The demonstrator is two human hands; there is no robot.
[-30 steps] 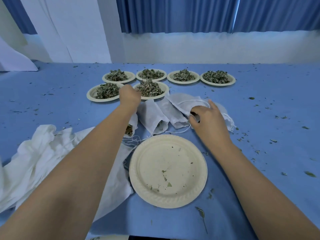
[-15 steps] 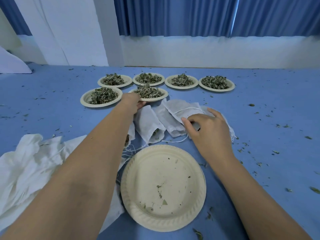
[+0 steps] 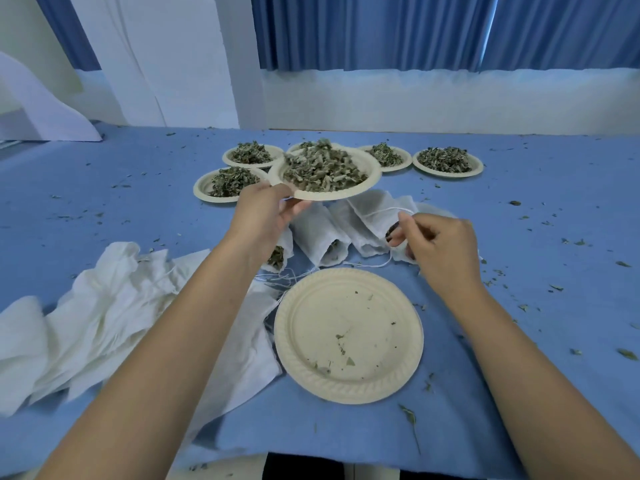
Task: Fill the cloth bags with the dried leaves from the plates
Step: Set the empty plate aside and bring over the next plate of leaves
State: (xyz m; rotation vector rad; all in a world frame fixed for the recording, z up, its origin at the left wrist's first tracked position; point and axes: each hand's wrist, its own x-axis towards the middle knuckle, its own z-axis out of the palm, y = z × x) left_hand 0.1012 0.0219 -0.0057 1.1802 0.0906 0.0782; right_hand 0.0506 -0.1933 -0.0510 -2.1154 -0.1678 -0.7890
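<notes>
White empty cloth bags (image 3: 86, 320) lie crumpled in a heap at the left of the blue tablecloth (image 3: 536, 244). To their right, the left hand (image 3: 263, 220) grips the near rim of a heaped plate (image 3: 341, 195), thumb on top and fingers underneath. It holds the plate above the table, so the dried leaves (image 3: 322, 169) sit just beyond the knuckles. Other leaf-filled plates (image 3: 448, 161) rest on the cloth behind and to either side of it, one partly hidden. Below the raised plate a row of filled bags (image 3: 320, 233) lies side by side with their mouths toward the person. Nearer still sits an almost bare plate (image 3: 374, 306) with a few crumbs on it. At the right end of the row, the right hand (image 3: 440, 247) has curled fingers pinching a white cord (image 3: 381, 212). The cord runs from the last bag, which lies directly beneath the palm. Leaf scraps dot the cloth to the right.
</notes>
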